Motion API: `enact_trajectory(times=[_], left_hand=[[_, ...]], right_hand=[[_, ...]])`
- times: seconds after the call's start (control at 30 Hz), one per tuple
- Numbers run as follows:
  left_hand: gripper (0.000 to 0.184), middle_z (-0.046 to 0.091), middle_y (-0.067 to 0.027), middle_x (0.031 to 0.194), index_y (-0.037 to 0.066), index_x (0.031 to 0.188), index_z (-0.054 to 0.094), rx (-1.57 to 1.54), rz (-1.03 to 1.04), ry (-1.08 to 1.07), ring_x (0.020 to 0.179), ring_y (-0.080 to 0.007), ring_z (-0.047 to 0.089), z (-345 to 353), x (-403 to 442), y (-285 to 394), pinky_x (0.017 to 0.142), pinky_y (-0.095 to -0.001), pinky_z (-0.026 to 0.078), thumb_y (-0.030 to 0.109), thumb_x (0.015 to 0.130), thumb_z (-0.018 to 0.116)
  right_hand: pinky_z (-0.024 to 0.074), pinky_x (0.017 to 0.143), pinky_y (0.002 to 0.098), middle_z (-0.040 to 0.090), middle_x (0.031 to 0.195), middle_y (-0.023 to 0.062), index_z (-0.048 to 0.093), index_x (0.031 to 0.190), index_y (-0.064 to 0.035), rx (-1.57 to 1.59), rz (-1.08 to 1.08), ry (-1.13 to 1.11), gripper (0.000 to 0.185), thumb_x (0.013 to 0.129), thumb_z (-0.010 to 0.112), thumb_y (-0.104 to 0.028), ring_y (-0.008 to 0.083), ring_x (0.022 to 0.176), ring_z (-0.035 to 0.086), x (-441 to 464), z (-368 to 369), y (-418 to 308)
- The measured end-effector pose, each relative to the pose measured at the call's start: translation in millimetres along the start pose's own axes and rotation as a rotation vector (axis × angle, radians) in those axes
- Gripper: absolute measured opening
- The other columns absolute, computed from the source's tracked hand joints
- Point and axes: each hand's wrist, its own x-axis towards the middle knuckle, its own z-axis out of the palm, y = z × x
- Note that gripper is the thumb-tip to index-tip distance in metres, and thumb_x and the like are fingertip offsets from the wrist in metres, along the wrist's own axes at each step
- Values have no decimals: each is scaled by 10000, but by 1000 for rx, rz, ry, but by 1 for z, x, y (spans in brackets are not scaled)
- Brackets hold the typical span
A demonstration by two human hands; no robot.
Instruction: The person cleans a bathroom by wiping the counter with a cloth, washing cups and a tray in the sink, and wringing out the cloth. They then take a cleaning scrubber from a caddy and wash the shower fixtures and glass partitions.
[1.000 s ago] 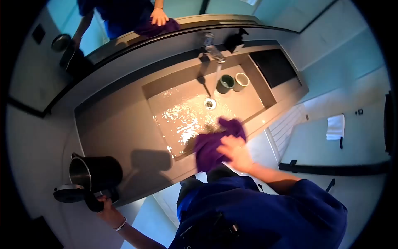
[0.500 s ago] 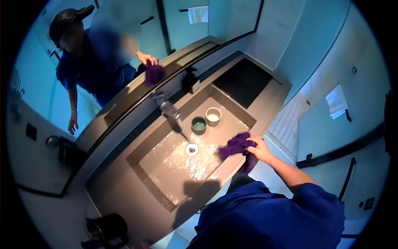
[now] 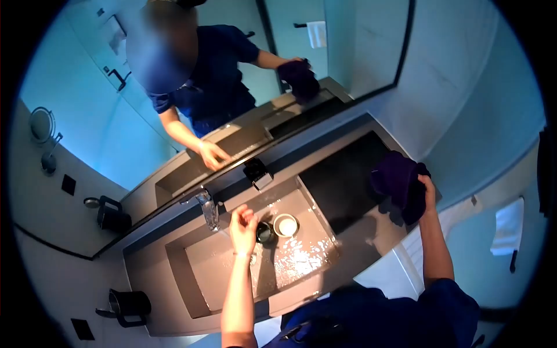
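Observation:
A dark purple cloth [image 3: 400, 182] hangs bunched from my right hand [image 3: 428, 191], whose fingers are closed on its edge. It is over the right end of the counter, beside the black mat [image 3: 342, 180]. My left hand [image 3: 243, 229] is above the sink, empty, its fingers loosely bent and apart. Just right of it stand a dark green cup [image 3: 265, 234] and a cream cup [image 3: 286, 225], both in the sink basin [image 3: 206, 261]. The left hand partly covers the green cup; whether they touch I cannot tell.
A clear-handled faucet [image 3: 207, 209] rises behind the basin, with a black dispenser bottle [image 3: 257, 174] to its right. A black kettle [image 3: 130, 306] is at the counter's left end. Behind the counter runs a large mirror [image 3: 371, 46]. A white towel [image 3: 507, 226] hangs at right.
My right hand has carried the purple cloth from the sink's front edge to the counter's right end. My left hand has come into view over the sink. The camera view has turned.

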Motion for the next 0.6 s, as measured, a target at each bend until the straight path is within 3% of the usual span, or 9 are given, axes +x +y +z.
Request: enact_trajectory(times=[0.1, 0.17, 0.23, 0.3, 0.37, 0.4, 0.43, 0.5, 0.6], left_hand=[[512, 536, -169, 958, 16, 1101, 461, 565, 279, 236, 950, -268, 509, 20, 71, -11, 827, -326, 414, 124, 658, 694], [722, 508, -239, 1058, -29, 1115, 434, 685, 195, 167, 984, -289, 499, 29, 114, -44, 851, -340, 396, 288, 558, 765], [791, 538, -243, 1032, -69, 1139, 391, 565, -152, -199, 864, -253, 557, 38, 127, -14, 785, -330, 437, 301, 554, 773], [623, 608, -208, 707, -91, 872, 576, 465, 444, 123, 671, -227, 602, 51, 142, -66, 661, -341, 472, 424, 568, 750], [783, 535, -197, 1028, -12, 1158, 387, 662, -137, -141, 906, -287, 547, 49, 140, -39, 790, -342, 432, 280, 552, 787], [742, 542, -195, 1007, -12, 1127, 403, 641, -167, -172, 881, -294, 553, 52, 137, -29, 777, -348, 438, 271, 555, 782], [702, 549, -192, 986, -11, 1095, 419, 620, -196, -200, 857, -300, 559, 51, 135, -25, 763, -353, 443, 261, 557, 777], [611, 559, -179, 944, -8, 1038, 460, 747, -105, -187, 831, -304, 562, 45, 140, -56, 758, -356, 448, 246, 570, 758], [607, 548, -171, 940, -5, 1018, 471, 416, 84, -112, 881, -291, 535, 24, 85, -34, 788, -358, 432, 242, 556, 777]], right_hand=[[398, 913, 346, 550, 1093, 111, 474, 1143, -13, 289, 56, -221, 441, 817, 460, -310, 234, 1015, 518, 53, 21, 30], [380, 924, 346, 546, 1101, 100, 482, 1138, -17, -66, -144, -314, 438, 839, 445, -335, 209, 1043, 495, 129, -19, 70], [387, 911, 341, 539, 1108, 108, 482, 1146, -18, 77, -117, -369, 440, 824, 477, -318, 195, 1039, 493, 200, -11, 87], [421, 840, 307, 543, 1040, 100, 493, 1073, 15, 337, 122, -14, 352, 787, 548, -183, 194, 967, 514, 262, 11, 88], [409, 859, 348, 485, 1120, 157, 469, 1088, 53, -451, -335, 431, 436, 749, 577, -200, 268, 1022, 478, 310, 10, 114], [388, 885, 388, 408, 1201, 203, 425, 1151, 44, -1349, -531, 467, 523, 737, 587, -231, 345, 1071, 422, 326, -13, 129], [378, 900, 396, 388, 1222, 229, 412, 1181, 12, -1619, -374, 393, 570, 721, 606, -263, 383, 1073, 409, 300, 9, 120], [377, 903, 389, 403, 1206, 219, 430, 1176, -10, -1752, -405, 405, 553, 720, 609, -267, 379, 1064, 410, 291, 25, 125], [405, 860, 401, 429, 1184, 212, 463, 1149, -28, -1843, -426, 416, 508, 717, 599, -257, 369, 1036, 432, 283, 42, 137]])
